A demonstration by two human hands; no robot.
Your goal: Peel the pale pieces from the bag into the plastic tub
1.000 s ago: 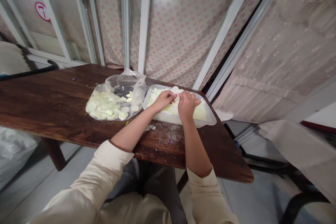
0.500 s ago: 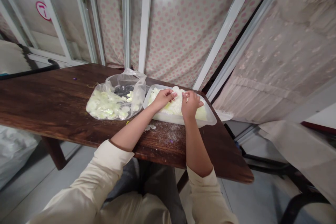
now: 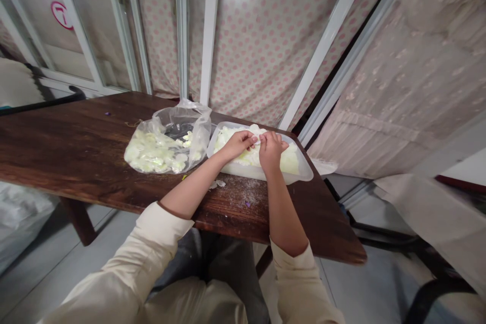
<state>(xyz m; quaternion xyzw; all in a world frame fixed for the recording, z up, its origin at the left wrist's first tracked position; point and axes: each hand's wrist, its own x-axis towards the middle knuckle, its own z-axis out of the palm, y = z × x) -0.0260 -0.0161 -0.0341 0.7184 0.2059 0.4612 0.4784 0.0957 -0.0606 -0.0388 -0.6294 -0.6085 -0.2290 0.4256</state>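
Both my hands are over a translucent plastic tub (image 3: 306,173) that holds a heap of thin, pale white and yellow-green pieces (image 3: 290,158), petal-like in look. My left hand (image 3: 237,147) pinches the left side of a small white piece (image 3: 258,138) with thumb and fingertips. From the other side, my right hand (image 3: 271,153) pinches it too, its thumb and index finger close to the left fingertips. The piece is mostly covered by fingers, so its full shape is hidden. A scalloped white edge (image 3: 254,127) shows just behind the fingertips.
Left of the tub lies a clear plastic bag (image 3: 197,149) with more pale pieces. White scraps (image 3: 217,184) and fine pale debris (image 3: 246,193) dot the dark wooden table (image 3: 76,131) in front. Curtained glass panels (image 3: 266,50) stand directly behind the table.
My right hand has shifted slightly left, bringing its fingertips closer to my left hand. Less of the white piece shows between them. The tub and bag stay put.
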